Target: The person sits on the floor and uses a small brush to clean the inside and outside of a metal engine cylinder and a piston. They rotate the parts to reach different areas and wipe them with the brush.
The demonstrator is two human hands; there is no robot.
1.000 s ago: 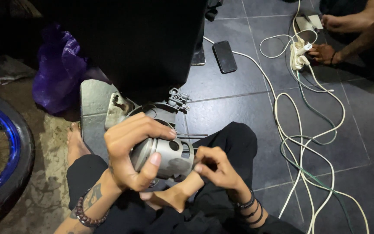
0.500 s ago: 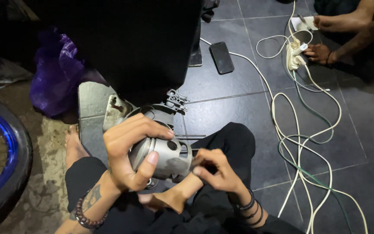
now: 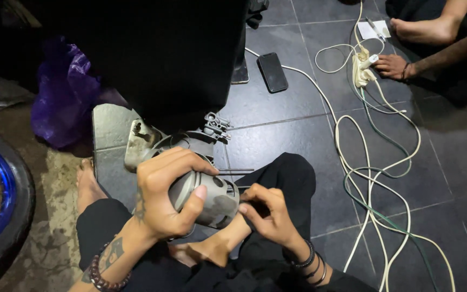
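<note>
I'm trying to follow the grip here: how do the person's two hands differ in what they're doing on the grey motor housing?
The left hand wraps around the grey motor housing, thumb across its side; the right hand only pinches at its open end. The left hand's fingers are spread wide; the right hand's are bunched, tips together around something small and dark. The left wrist wears a beaded bracelet; the right, dark bands. Both are bare and touch the housing.

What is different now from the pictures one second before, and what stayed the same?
Very little moved. The left hand keeps its grip around the grey metal housing, and the right hand still pinches a small dark part at its open end, fingers slightly shifted. The view drifted a little, so the phone and cables sit a bit differently in frame. Nothing was picked up or released.
</note>
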